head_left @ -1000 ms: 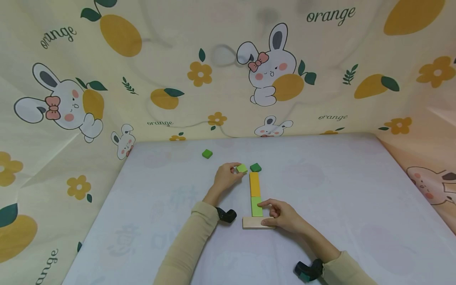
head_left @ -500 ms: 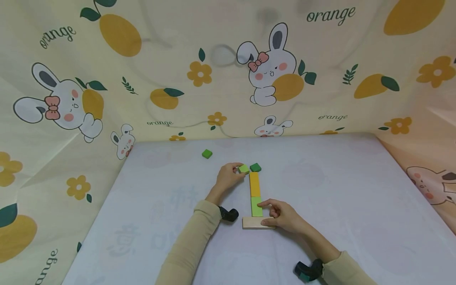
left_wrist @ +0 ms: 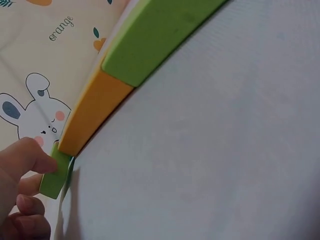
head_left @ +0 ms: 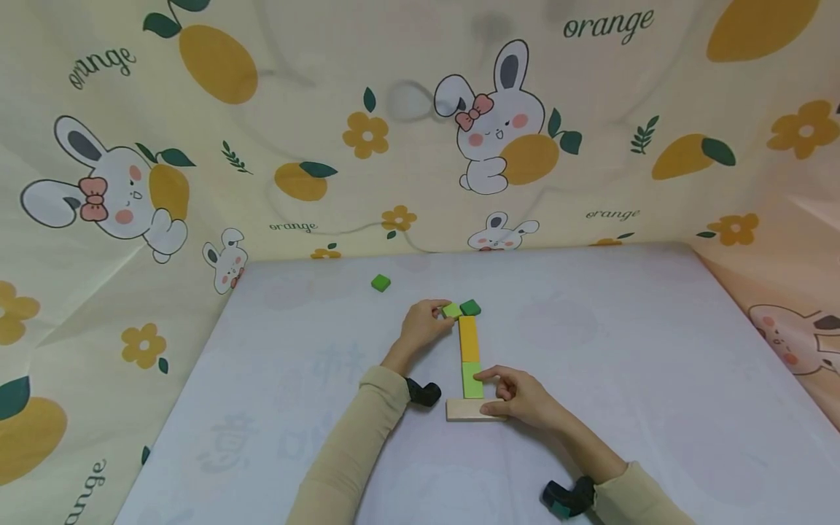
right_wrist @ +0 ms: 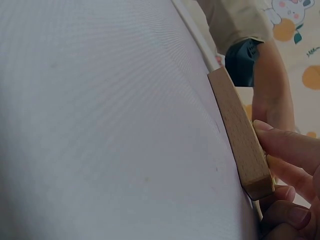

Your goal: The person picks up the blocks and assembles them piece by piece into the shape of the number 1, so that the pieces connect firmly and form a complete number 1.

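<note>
My left hand point(head_left: 422, 325) pinches a small light green block point(left_wrist: 56, 176) between thumb and finger, at the far end of a yellow block point(head_left: 469, 339). Just right of it lies a darker green block point(head_left: 470, 307), touching the yellow one's far end. Nearer, a longer light green block point(head_left: 472, 380) continues the line down to a plain wooden block point(head_left: 463, 410) laid crosswise. My right hand point(head_left: 523, 396) rests there, its index fingertip on the longer light green block and its thumb on the wooden block point(right_wrist: 242, 135). The other right fingers are curled beside the wooden block's end.
Another small green block point(head_left: 380, 283) lies apart at the back left of the white-covered table point(head_left: 610, 350). A printed cloth point(head_left: 420, 160) with rabbits and oranges rises behind and at both sides. Black wrist cameras are strapped to both arms.
My left hand has shifted slightly right with the small light green block, bringing it up to the darker green block. The right hand has stayed in place.
</note>
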`<state>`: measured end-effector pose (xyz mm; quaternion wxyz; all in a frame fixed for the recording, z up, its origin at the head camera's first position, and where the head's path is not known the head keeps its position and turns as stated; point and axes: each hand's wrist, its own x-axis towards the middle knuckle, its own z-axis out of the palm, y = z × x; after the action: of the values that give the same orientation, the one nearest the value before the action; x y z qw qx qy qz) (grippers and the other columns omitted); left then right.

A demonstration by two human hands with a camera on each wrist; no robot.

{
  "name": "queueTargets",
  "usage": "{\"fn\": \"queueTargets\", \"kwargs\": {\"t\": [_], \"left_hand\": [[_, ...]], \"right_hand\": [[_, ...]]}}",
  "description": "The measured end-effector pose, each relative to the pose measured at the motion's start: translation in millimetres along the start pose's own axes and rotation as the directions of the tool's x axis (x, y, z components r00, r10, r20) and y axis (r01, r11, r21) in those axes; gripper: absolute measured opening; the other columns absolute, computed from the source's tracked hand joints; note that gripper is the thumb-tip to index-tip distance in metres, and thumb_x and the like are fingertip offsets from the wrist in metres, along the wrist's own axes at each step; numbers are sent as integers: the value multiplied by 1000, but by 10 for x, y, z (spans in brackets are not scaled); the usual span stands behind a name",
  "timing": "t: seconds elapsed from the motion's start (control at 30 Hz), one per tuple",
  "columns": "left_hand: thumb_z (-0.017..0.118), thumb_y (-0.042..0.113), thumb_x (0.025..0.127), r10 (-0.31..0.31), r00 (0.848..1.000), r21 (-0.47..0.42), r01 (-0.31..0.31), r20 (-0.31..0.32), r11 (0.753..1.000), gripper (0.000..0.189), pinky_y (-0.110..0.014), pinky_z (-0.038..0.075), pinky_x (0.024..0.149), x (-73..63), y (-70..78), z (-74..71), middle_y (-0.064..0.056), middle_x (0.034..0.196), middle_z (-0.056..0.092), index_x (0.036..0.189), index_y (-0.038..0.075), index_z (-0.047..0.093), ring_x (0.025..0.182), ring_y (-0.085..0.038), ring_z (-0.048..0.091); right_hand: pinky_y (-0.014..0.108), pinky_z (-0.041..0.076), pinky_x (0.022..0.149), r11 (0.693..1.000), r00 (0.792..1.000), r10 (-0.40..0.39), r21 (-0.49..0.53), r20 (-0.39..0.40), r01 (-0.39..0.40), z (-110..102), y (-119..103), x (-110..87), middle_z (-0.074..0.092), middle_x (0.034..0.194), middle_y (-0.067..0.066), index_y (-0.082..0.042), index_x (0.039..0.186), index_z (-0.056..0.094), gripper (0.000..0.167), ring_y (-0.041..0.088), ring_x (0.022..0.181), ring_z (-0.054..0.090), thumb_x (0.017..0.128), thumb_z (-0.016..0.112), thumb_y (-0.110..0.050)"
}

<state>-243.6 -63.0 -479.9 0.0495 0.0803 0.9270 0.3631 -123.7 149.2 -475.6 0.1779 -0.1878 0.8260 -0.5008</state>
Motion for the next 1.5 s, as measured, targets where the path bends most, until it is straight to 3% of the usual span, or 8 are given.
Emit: {"fn": "queueTargets", "kwargs": {"t": [0.9, 1.5], "left_hand": [[67, 22, 84, 19, 999, 74, -21, 26, 997, 42, -19, 23, 53, 76, 80, 8, 4, 68, 39, 125, 13, 65, 60, -9, 33], [61, 25, 87, 18, 995, 96, -28, 97, 995, 42, -20, 24, 55, 95, 77, 2, 4, 70, 40, 128, 16, 63, 66, -10, 36]], "right_hand": [[19, 31, 59, 1000, 1000, -22, -13, -3, 22, -16, -1, 5, 35, 65, -4, 0, 120, 62, 46, 1, 59, 33, 79, 78, -15], [19, 30, 58, 1000, 1000, 1, 2, 0, -1, -5, -1, -6, 34, 65, -4, 0, 121, 61, 48, 1, 59, 33, 79, 78, -16]]}}
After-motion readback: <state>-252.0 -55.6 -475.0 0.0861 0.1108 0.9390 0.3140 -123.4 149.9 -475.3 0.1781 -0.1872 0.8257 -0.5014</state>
